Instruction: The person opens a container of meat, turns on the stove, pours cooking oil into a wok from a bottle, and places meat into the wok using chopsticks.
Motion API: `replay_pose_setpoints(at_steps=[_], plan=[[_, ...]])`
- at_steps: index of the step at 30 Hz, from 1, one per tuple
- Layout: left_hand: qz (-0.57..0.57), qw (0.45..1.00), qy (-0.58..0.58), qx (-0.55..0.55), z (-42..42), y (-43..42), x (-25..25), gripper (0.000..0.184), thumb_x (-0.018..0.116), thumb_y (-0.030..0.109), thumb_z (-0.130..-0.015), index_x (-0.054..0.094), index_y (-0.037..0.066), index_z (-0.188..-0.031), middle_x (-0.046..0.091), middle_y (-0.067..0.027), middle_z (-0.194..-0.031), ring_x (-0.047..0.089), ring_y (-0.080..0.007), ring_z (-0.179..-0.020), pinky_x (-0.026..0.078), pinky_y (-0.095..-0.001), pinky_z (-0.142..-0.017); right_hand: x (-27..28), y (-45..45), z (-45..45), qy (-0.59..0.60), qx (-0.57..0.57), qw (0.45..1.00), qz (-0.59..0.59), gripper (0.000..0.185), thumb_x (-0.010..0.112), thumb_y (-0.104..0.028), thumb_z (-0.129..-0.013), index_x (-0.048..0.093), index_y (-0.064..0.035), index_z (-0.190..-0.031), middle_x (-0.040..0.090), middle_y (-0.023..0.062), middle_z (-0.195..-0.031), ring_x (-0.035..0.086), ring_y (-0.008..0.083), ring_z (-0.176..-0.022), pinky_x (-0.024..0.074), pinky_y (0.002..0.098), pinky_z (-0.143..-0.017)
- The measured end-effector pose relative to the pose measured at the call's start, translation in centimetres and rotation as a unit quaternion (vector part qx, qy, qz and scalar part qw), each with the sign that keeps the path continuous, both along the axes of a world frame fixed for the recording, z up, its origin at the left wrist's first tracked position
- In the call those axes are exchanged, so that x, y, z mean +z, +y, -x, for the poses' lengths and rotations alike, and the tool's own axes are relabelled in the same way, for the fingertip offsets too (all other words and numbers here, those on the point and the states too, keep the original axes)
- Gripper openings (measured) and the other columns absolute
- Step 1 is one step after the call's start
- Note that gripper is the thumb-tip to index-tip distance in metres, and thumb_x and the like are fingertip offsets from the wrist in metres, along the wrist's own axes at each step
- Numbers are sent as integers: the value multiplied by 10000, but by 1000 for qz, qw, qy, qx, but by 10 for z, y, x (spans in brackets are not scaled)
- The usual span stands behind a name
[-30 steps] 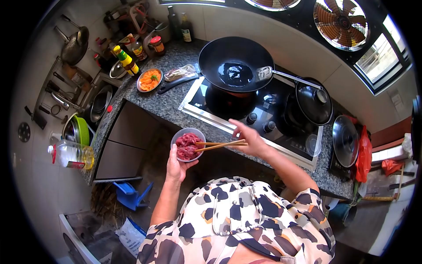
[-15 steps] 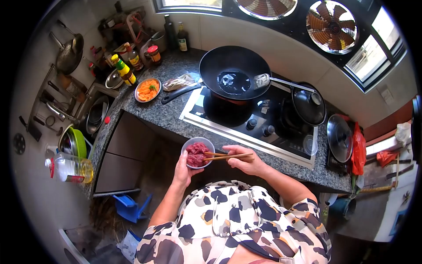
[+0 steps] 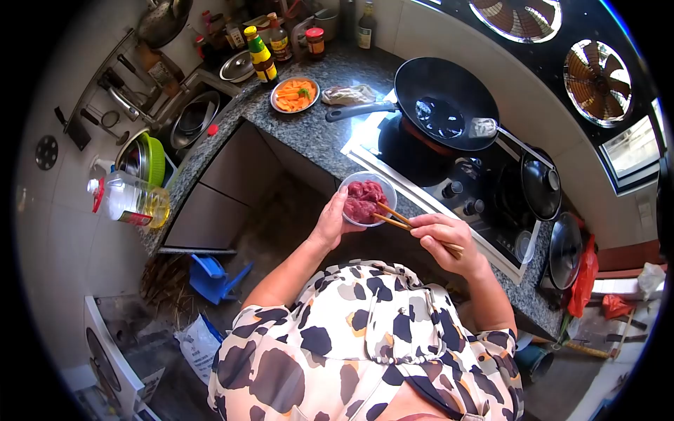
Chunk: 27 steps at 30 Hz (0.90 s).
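Note:
My left hand (image 3: 333, 221) is closed around the side of a small clear bowl (image 3: 392, 188) in front of my body. Raw red sliced meat (image 3: 363, 200) fills much of it. In my right hand (image 3: 446, 242) I grip a pair of wooden chopsticks (image 3: 397, 219), whose tips reach into the meat. Beyond the bowl, a black wok (image 3: 449, 77) sits on the stove with shiny liquid at its bottom. A metal spatula (image 3: 484, 128) rests in the wok, its handle sticking out to the right.
A plate of sliced carrots (image 3: 295, 95) and a cloth-like bundle (image 3: 349, 95) lie left of the wok. Sauce bottles (image 3: 261, 56) stand behind. A lidded black pan (image 3: 540, 184) is on the stove's right. An oil jug (image 3: 137, 202) stands at the left counter edge.
The view has turned, so the counter and stove appear shifted right and tilted. My right hand has turned more palm-down on the chopsticks. Both hands keep their hold.

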<state>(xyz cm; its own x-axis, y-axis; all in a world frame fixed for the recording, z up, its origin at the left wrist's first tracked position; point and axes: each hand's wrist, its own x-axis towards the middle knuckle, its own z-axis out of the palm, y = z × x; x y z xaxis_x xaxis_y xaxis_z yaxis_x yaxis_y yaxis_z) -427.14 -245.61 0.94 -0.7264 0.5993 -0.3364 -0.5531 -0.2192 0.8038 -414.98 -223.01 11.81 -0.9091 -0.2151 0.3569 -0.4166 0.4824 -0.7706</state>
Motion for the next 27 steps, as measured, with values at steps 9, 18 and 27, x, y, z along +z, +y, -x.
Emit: replay_pose_setpoints(at_steps=[9, 18, 27], plan=[[40, 999, 8, 31, 17, -16, -13, 565, 357, 530, -983, 423, 93, -1334, 586, -122, -1211, 636, -203, -1049, 593, -336, -704, 6, 20, 15, 28, -34, 997, 61, 179, 567, -98, -922, 701, 20, -911, 694, 156, -999, 692, 234, -860, 546, 316, -774], [39, 996, 65, 38, 16, -28, 3, 510, 361, 450, -1004, 435, 72, -1337, 591, -113, -1222, 646, -204, -1044, 600, -334, -716, -38, 1, 23, -214, -202, 884, 364, 248, 553, -153, -964, 646, 53, -1063, 687, 151, -986, 695, 227, -895, 572, 327, -825], [9, 999, 23, 45, 17, -32, -3, 531, 310, 471, -1010, 406, 81, -1358, 576, -121, -1245, 631, -221, -1074, 601, -351, -718, -59, -6, 29, -198, -229, 824, 478, 328, 550, -279, -975, 615, 41, -950, 684, 180, -894, 713, 266, -797, 606, 376, -730]])
